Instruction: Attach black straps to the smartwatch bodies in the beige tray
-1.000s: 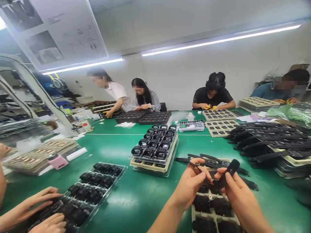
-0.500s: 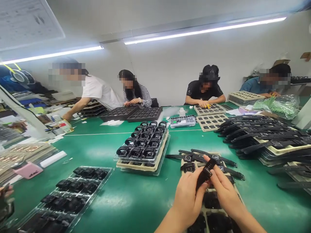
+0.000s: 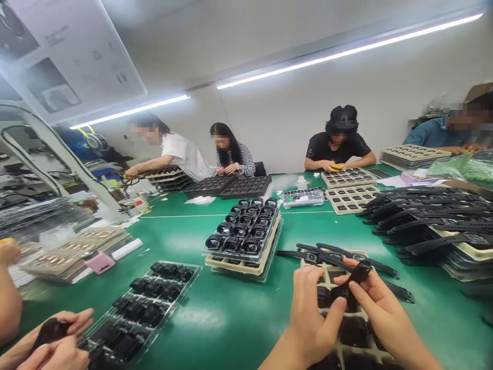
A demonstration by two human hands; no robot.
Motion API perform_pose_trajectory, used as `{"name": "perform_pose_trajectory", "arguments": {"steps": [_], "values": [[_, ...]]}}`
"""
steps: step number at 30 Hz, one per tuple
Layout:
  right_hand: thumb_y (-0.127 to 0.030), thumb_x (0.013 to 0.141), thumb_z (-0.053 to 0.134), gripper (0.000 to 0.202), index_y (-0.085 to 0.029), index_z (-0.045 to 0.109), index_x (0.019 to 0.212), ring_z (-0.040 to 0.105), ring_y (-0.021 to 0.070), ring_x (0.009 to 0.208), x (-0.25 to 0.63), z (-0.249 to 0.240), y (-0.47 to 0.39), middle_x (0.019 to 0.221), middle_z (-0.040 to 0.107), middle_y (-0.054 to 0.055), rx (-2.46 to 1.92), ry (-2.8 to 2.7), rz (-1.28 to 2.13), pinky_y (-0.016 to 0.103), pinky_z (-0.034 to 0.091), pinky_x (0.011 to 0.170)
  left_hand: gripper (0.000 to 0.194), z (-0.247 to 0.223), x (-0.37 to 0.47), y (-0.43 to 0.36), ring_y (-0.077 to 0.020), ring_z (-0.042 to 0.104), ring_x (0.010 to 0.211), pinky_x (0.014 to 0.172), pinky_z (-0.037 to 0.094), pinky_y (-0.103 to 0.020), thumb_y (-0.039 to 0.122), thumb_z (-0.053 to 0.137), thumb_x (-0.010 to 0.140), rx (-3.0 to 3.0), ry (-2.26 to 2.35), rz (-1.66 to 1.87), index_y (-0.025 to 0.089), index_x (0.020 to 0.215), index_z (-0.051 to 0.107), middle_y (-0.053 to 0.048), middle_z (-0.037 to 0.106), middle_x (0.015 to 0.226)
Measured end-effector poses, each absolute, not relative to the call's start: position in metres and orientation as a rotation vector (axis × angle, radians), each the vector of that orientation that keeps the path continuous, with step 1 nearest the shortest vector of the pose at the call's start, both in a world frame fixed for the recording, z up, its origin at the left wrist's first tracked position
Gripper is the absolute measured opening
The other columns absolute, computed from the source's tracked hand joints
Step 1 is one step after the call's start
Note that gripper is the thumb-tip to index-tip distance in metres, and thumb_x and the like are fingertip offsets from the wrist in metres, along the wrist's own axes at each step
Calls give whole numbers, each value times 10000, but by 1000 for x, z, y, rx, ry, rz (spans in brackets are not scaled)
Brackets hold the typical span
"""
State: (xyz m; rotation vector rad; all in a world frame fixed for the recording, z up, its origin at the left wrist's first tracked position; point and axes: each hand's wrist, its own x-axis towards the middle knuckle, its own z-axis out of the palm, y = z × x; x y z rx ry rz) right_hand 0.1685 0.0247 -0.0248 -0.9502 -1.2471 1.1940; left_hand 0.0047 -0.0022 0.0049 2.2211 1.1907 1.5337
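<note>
A small black strap watch [image 3: 351, 281] sits pinched between both hands, low and right of centre, just above a beige moulded tray [image 3: 332, 277] with pocketed cells. The right hand [image 3: 379, 308] closes its thumb and forefinger on the upper end of the strap, while the left hand [image 3: 314, 311] curls its fingers around the lower part, the thumb pressed against the watch body. More black watches fill the tray's pockets beneath the hands (several partly hidden by the wrists), and a few long black straps [image 3: 339, 256] lie across its far edge.

All of this rests on a green table mat [image 3: 231, 313]. Just beyond, at centre, a stack of trays bearing curled black watches [image 3: 243, 234] stands on the mat. To the left lies a clear plastic tray of black watch bodies [image 3: 148, 303], and at its near end a co-worker's hands [image 3: 50, 341] hold a dark piece. At far right, a heap of black straps on trays [image 3: 431, 218] spreads over the table. Four other people sit along the far side.
</note>
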Motion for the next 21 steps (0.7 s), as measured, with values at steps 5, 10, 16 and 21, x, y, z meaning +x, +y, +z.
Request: {"name": "perform_pose_trajectory", "arguments": {"steps": [5,10,16,21], "values": [[-459,895,669,426,-267,686,1274,720,297,1120,164,-39,17,1248,741,77,-1101,-1420,826,344,627,891,252,10,20,6,-276,629,830,756,471,-402,293,616,941,2216,1220,1394,160,1155,615,-150,701,955],[-482,842,728,467,-195,730,1211,726,328,1104,165,-35,17,1232,743,132,-1045,-1419,967,354,635,887,220,15,22,13,-277,622,930,822,487,-405,266,531,989,2060,1270,1409,148,1140,640,-172,693,1018],[-570,860,703,402,-217,746,1048,747,285,962,166,-29,17,1089,776,100,-1037,-1388,998,295,631,815,197,15,15,11,-254,616,914,793,498,-375,303,549,975,1923,1138,1447,173,1076,658,-143,671,1012],[-586,964,550,372,-239,663,892,668,219,831,174,-35,17,894,710,40,-1164,-1417,844,236,558,721,306,4,13,14,-155,606,659,639,514,-293,402,502,992,1438,975,1376,158,1163,571,-77,656,883]]}}
